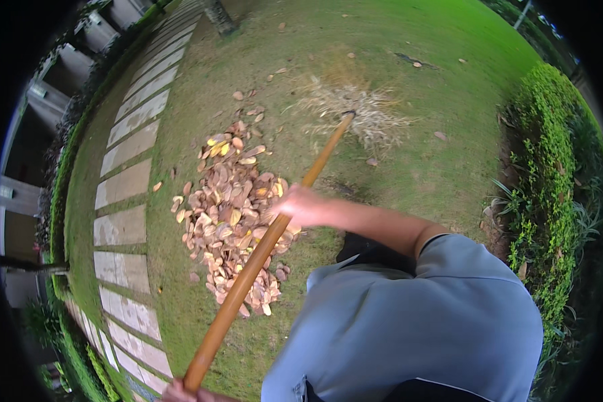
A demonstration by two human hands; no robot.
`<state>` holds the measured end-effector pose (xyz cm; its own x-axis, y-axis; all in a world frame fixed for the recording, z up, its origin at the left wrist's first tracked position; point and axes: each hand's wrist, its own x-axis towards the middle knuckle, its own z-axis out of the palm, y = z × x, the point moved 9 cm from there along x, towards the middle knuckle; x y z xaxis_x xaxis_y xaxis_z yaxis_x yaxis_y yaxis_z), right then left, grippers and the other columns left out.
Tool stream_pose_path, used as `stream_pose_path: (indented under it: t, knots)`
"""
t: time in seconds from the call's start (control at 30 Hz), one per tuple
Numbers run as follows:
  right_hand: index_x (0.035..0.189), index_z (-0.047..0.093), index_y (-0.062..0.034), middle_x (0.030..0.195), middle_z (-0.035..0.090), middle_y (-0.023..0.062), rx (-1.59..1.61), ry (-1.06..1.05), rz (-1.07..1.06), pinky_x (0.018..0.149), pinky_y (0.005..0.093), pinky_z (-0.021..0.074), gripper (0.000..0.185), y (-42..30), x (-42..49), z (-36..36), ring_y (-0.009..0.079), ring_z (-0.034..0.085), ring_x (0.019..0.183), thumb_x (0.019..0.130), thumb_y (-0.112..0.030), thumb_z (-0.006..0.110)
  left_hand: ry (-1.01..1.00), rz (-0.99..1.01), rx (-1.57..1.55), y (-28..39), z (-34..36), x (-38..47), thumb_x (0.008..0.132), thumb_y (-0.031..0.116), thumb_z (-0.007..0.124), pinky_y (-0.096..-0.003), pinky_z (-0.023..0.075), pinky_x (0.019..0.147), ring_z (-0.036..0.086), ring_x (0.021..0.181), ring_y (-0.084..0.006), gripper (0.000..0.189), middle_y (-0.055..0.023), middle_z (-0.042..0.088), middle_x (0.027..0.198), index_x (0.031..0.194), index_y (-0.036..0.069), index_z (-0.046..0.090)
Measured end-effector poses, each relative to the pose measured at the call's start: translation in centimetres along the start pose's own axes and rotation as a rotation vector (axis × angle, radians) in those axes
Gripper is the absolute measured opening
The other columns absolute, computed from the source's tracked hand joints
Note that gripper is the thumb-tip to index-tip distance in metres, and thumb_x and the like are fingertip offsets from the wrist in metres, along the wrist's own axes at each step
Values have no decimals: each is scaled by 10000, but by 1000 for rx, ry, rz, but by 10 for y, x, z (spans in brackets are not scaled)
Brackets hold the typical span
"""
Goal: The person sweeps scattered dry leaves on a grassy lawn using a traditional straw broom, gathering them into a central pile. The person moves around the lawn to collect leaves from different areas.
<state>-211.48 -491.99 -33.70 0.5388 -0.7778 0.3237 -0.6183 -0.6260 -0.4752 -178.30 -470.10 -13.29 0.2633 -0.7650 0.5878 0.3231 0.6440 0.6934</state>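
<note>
A long wooden broom handle (248, 274) runs diagonally across the view. My right hand (301, 205) grips it partway along, slightly blurred, with the arm reaching in from the right. Near the bottom edge, my left hand (183, 392) closes around the handle's upper part and is partly cut off. At the far end, the broom's splayed, pale twig bristles (357, 113) meet the grass and look blurred. A heap of dry brown and yellow leaves (226, 201) lies on the lawn left of the bristles, partly hidden behind the handle and my right hand.
Rectangular paving slabs (120, 224) form a path along the left. Beyond it run a low hedge (59, 211) and a building (22, 196). A tree trunk (218, 17) stands at the top. A leafy hedge (547, 166) borders the right. Scattered leaves dot the lawn (432, 166).
</note>
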Motion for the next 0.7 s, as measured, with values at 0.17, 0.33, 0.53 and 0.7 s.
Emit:
stream_pose_path:
  t: [0.17, 0.33, 0.53, 0.7]
  knots:
    - [699, 570, -114, 744, 595, 73, -188, 371, 380, 699, 379, 457, 158, 211, -120, -97, 290, 578, 769, 589, -32, 649, -167, -377, 63, -222, 185, 20, 728, 144, 685, -453, 416, 898, 550, 645, -187, 177, -44, 570, 669, 746, 75, 524]
    - [803, 593, -165, 803, 592, 40, -342, -166, 633, 721, 386, 450, 178, 333, -166, -87, 253, 579, 826, 640, -108, 637, -287, -682, 156, -312, 271, 13, 757, 135, 662, -411, 377, 873, 548, 859, -208, 172, -72, 589, 849, 821, 71, 516]
    - [837, 620, -208, 719, 604, 29, -22, -446, 233, 693, 384, 459, 144, 274, -23, 15, 223, 607, 743, 715, -131, 633, 14, -508, 335, -219, 216, 27, 761, 178, 667, -495, 337, 933, 487, 819, -201, 237, -7, 483, 783, 871, 104, 470]
    - [827, 605, -161, 690, 597, 49, 375, -600, -38, 613, 360, 478, 169, 127, 78, 68, 221, 606, 687, 711, -260, 677, 835, -129, 840, -55, 167, -11, 790, 120, 523, -347, 385, 622, 388, 462, -108, 124, 44, 335, 489, 716, 124, 424]
